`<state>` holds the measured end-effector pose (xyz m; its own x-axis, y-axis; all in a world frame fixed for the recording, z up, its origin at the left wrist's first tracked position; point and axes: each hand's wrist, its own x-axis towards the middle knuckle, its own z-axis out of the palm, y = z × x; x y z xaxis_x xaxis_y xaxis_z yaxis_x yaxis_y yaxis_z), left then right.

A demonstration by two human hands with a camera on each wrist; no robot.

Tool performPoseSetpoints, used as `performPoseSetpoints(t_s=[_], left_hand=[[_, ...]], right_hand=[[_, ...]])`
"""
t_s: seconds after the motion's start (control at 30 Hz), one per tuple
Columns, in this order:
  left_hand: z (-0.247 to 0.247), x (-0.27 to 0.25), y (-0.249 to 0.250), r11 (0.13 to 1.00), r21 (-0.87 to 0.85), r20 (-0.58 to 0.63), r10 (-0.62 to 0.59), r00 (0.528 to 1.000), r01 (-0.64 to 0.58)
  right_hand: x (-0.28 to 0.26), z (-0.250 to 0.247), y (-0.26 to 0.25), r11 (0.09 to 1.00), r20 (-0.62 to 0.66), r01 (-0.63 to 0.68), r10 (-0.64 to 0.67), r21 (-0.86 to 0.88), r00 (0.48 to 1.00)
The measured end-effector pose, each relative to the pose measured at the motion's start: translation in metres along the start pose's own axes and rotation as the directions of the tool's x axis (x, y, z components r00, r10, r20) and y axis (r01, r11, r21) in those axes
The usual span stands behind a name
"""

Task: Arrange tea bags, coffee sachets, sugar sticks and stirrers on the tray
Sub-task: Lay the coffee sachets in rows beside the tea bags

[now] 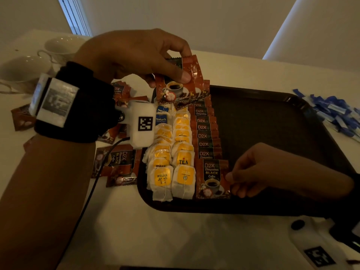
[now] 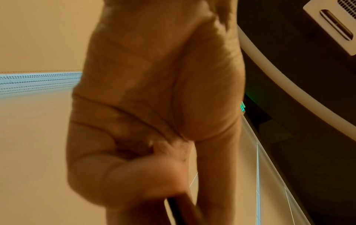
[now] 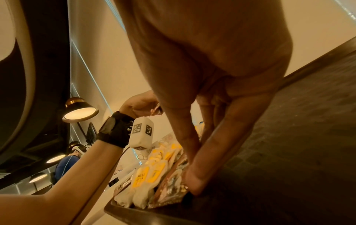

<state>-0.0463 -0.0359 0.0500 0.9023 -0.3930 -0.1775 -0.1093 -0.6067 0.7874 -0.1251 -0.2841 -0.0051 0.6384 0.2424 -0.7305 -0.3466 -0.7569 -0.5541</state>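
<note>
The dark tray (image 1: 272, 117) held two rows of tea bags (image 1: 171, 162) along its left side and, beside them, an overlapping row of coffee sachets (image 1: 206, 137). The left hand (image 1: 134, 55) pinched a few held sachets (image 1: 181, 84) above the tray's far left corner. The right hand (image 1: 272, 170) pinched the nearest sachet (image 1: 213, 178) at its right edge. Blue sugar sticks (image 1: 335, 114) lay on the table (image 1: 155, 240) right of the tray, loose sachets (image 1: 116, 162) to its left.
</note>
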Motion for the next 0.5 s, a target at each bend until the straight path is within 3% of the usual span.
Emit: performPoseSetpoints(t_s=[0.5], left_hand=[[-0.002,-0.001,0.0,1.0,-0.006,-0.001,0.006,1.0,-0.006]], right_hand=[[0.012,0.003,-0.009,0.999,-0.038,0.016,-0.018,-0.032,0.999]])
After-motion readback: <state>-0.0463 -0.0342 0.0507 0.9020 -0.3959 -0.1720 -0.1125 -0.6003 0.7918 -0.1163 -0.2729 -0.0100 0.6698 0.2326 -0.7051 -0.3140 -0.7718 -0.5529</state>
